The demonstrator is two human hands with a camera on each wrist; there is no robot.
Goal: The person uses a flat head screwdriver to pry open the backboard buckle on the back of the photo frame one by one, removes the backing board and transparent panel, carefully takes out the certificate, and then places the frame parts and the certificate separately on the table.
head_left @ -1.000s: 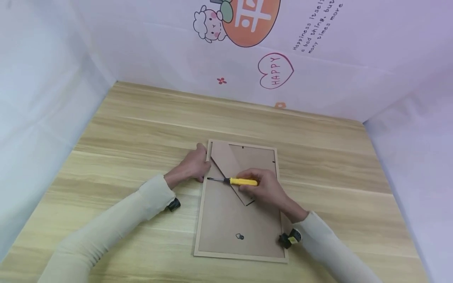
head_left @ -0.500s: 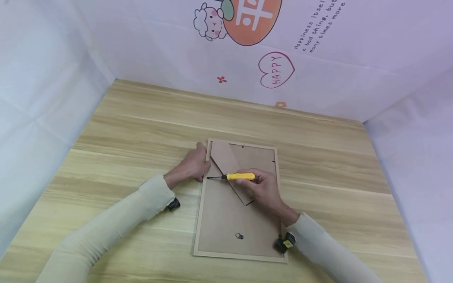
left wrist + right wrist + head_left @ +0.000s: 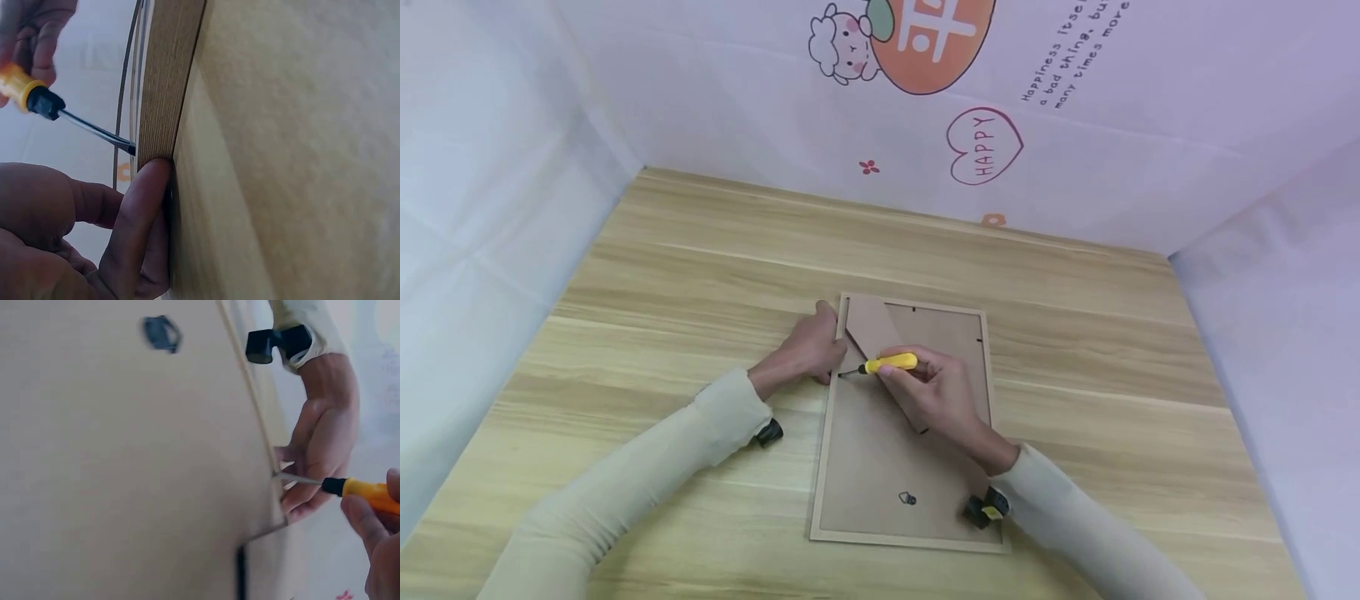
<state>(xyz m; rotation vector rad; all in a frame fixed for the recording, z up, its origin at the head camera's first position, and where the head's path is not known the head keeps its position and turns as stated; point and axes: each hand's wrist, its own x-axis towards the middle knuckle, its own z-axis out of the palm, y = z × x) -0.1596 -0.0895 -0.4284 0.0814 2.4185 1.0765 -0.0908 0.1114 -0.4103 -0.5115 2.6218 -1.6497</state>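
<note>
A wooden picture frame [image 3: 865,467] lies back up on the table, with a slanting stand leg [image 3: 867,317] on its brown backing. In my right hand [image 3: 943,392] is a yellow-handled screwdriver [image 3: 891,363], gripped by thumb and fingers. Its metal tip meets the frame's inner left edge near a small dark tab. My left hand [image 3: 808,346] holds the frame's left side just beyond that spot. In the left wrist view, fingertips [image 3: 153,172] press on the frame's side, right below the screwdriver's shaft [image 3: 94,129].
A small metal hanging ring [image 3: 907,498] is fixed to the lower backing. Dark tabs [image 3: 979,340] show along the frame's inner edges. The wood-grain table [image 3: 1112,333] ends at a white printed back wall [image 3: 760,117], with white sheets at both sides.
My right hand has moved left and away from me, tilting the screwdriver's handle up while its tip stays at the frame's left edge. My left hand and the frame hold still.
</note>
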